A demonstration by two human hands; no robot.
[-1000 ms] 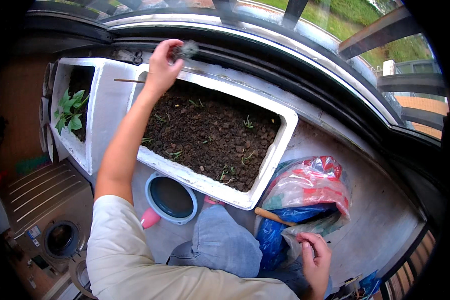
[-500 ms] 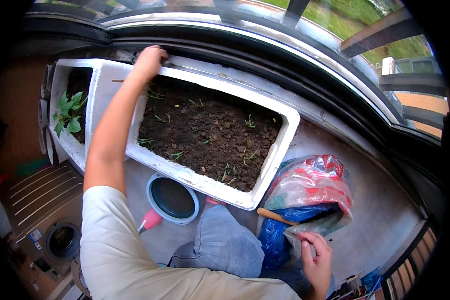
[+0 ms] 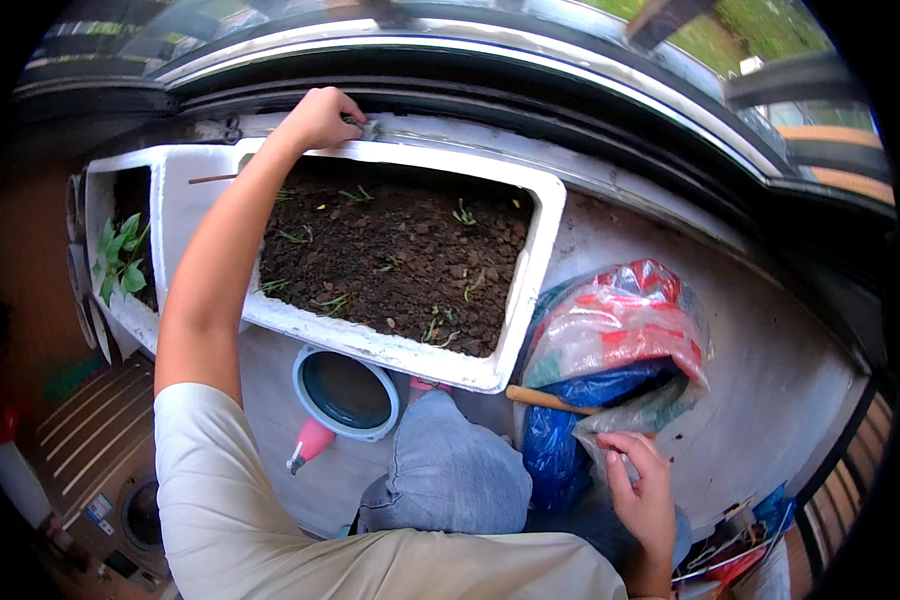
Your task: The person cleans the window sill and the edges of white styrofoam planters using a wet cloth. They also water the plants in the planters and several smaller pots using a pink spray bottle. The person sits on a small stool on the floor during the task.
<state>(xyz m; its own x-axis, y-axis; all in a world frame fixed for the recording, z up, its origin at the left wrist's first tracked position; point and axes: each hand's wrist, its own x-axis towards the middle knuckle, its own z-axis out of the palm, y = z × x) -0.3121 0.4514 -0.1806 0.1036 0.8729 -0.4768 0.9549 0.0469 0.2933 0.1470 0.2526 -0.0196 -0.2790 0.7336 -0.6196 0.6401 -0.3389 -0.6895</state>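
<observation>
My left hand [image 3: 320, 115] reaches over a white foam planter box [image 3: 532, 285] filled with dark soil [image 3: 390, 255] and a few thin green sprouts. Its fingers are closed on a small grey-green clump [image 3: 368, 127], which rests on the pale ledge just behind the box's far rim. Low at the right, my right hand [image 3: 638, 492] pinches the edge of a clear plastic bag [image 3: 625, 410]. That bag lies against red and blue bags [image 3: 630, 320]. A wooden handle [image 3: 550, 400] sticks out from under them.
A second white box with a leafy green plant [image 3: 120, 265] stands at the left. A round blue basin [image 3: 345, 390] and a pink bottle-like thing [image 3: 310, 445] sit on the floor by my knee in jeans [image 3: 450, 475]. A dark window frame runs along the top.
My left hand came down from above the box's far corner, with the clump, onto the ledge behind the rim. My right hand stayed on the bag.
</observation>
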